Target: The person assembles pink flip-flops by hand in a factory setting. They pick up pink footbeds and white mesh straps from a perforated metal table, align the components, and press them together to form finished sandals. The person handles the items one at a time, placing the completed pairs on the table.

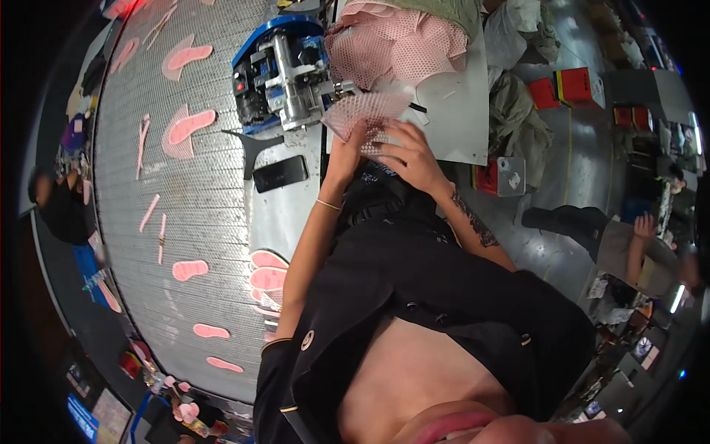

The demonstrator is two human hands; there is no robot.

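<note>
1. Beside the blue-framed machine (pixel 288 83), a pink honeycomb-mesh sheet (pixel 367 111) lies between both hands.
2. The left hand (pixel 349 146) is nearly closed, holding it; the right hand (pixel 411 157) is half-open against it, grip unclear.
3. Apparent step: positioning; next likely needs flat, aligned edges.
4. The sheet looks thin, see-through, bent.

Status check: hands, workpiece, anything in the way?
Left hand gripping pink mesh piece; right hand also at it. Piece close to blue-framed machine. Black smartphone left of left wrist, not blocking.
</note>
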